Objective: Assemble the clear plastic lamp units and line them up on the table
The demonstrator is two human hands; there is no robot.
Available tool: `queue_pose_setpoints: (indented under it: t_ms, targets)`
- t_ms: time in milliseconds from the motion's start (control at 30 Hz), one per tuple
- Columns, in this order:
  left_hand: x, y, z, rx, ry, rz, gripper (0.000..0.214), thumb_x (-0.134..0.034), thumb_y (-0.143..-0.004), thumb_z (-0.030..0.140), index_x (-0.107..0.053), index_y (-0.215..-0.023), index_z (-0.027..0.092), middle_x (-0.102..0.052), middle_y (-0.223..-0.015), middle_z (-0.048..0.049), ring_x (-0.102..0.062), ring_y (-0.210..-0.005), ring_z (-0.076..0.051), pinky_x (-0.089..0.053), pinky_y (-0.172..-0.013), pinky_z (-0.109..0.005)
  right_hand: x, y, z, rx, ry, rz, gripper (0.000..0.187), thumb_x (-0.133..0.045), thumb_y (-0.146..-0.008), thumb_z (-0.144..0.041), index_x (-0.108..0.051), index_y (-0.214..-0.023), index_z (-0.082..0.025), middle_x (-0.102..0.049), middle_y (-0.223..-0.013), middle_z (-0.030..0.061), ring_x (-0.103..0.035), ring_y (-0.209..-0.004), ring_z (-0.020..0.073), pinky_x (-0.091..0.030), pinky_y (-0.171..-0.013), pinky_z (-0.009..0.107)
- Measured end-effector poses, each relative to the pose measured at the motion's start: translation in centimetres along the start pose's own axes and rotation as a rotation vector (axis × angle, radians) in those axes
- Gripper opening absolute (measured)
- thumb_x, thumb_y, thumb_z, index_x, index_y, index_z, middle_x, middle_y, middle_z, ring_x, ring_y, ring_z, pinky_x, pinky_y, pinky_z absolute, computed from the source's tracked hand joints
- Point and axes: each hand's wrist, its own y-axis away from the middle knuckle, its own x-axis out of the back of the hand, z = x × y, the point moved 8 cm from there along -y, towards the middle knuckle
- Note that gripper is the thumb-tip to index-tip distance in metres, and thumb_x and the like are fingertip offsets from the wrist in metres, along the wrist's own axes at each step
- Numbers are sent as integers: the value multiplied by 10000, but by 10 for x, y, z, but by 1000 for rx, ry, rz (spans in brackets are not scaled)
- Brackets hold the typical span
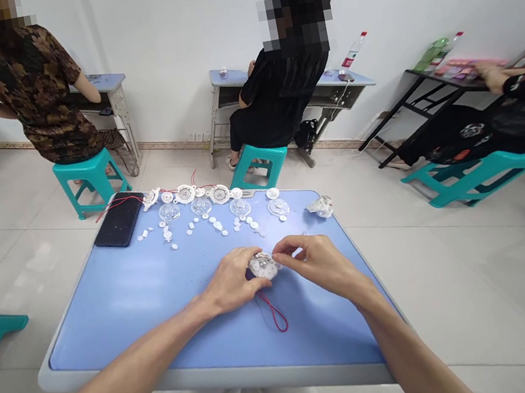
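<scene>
Between the thumb and fingers of my left hand [236, 279] is a small round white plastic device [263, 266], tilted so its inner side with tiny parts faces up. A red cord loop [276, 312] trails from beneath it onto the blue table [135, 314]. My right hand [317, 261] pinches with thumb and forefinger at the device's right edge; whatever sits between those fingertips is too small to make out. Beyond my hands, clear plastic discs [241, 207] and white round casings [185, 194] lie in rows, with several small white pieces [217, 225] scattered before them.
A black phone [120, 220] lies at the table's far left corner. Another white assembly [320, 206] rests near the far right corner. Ahead, people sit on green stools [259, 164] at desks along the wall, and a bottle [353, 51] stands on one desk.
</scene>
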Motion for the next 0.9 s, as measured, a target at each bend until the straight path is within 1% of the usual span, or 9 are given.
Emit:
queue_pose_setpoints:
  t_ms: [233,367,633,900]
  targets:
    - [0,0,1,-2,-1,5,461,-749,-743,225,-596,-1176,187,-676,-1116,-75,-620,-1041,-255,-483,-931,-389,-6,0,1,-3,42,-11,192,-554,-823,-317,-726,-825,-231,-737,-796,12,-669,-728,171,-523,-672,278]
    - [-1,1,0,-4,3,5,497,-758,-732,208,-586,-1197,174,-669,-1154,-91,-619,-1065,-266,-488,-939,-396,-8,1,3,-21,77,-3,173,-570,-812,-306,-728,-820,-238,-738,-792,5,-674,-732,172,-517,-681,280]
    - [-2,1,-1,-9,1,6,505,-749,-740,215,-578,-1215,189,-664,-1173,-90,-611,-1097,-272,-483,-961,-413,-8,1,-4,-25,138,26,172,-558,-804,-296,-717,-774,-238,-730,-755,8,-667,-685,172,-496,-644,277]
    - [-1,0,0,-8,9,14,487,-750,-736,194,-588,-1195,176,-676,-1142,-86,-627,-1051,-260,-489,-943,-396,-8,1,-3,-27,146,75,159,-553,-797,-278,-701,-759,-233,-717,-743,6,-657,-676,172,-491,-642,280]
